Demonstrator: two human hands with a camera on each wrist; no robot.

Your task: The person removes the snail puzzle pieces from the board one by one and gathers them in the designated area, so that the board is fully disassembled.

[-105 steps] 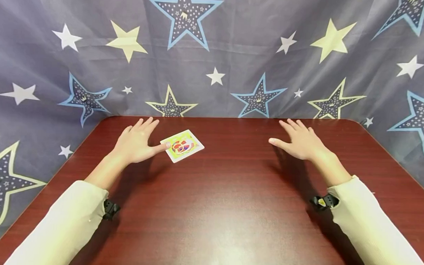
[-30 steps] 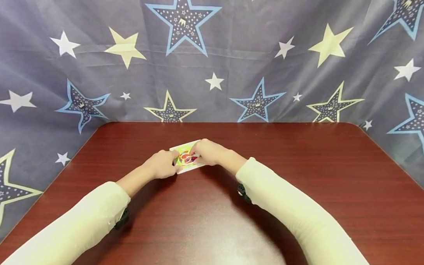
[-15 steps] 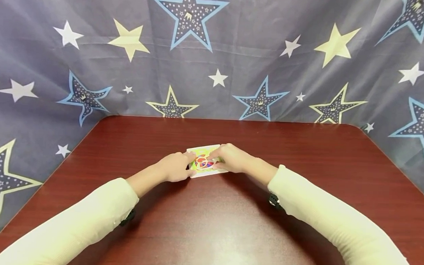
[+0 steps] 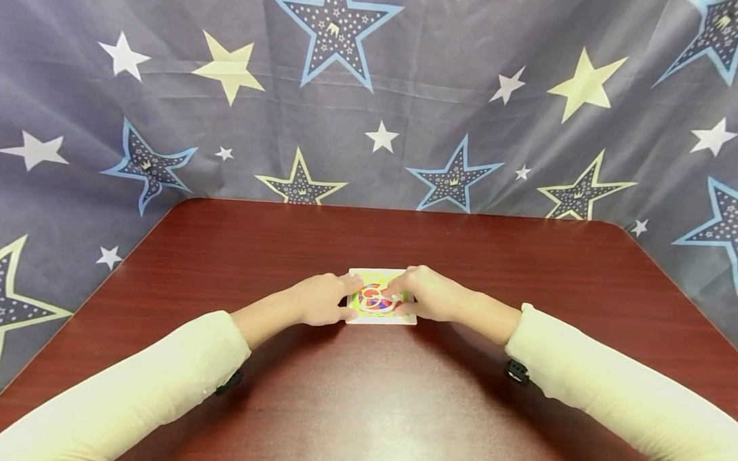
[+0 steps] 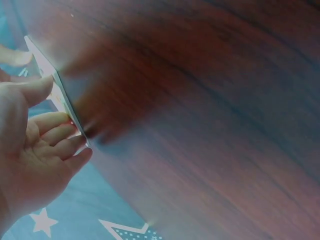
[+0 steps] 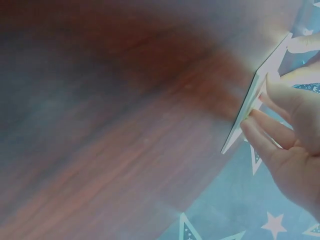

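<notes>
A square, flat picture card (image 4: 371,302) with a white border and a red, purple and yellow print lies at the middle of the table, its sides squared to the table's edge. My left hand (image 4: 322,300) holds its left side, the thumb at the near corner and a finger over the print. At the right side my right hand (image 4: 440,297) grips it, fingertips on the face and partly covering the print. Both wrist views show the card (image 5: 60,95) nearly edge-on, with thumb and fingers around it; how far the fingers reach beneath is hidden.
The dark red wooden table (image 4: 363,386) has rounded far corners. Behind it hangs a grey curtain (image 4: 422,110) printed with stars, also closing in both sides. Each wrist carries a black strap (image 4: 516,371) below the cream sleeve.
Both hands came together from apart and took the card. It moved from the left to the middle, slightly nearer, and turned from slanted to straight.
</notes>
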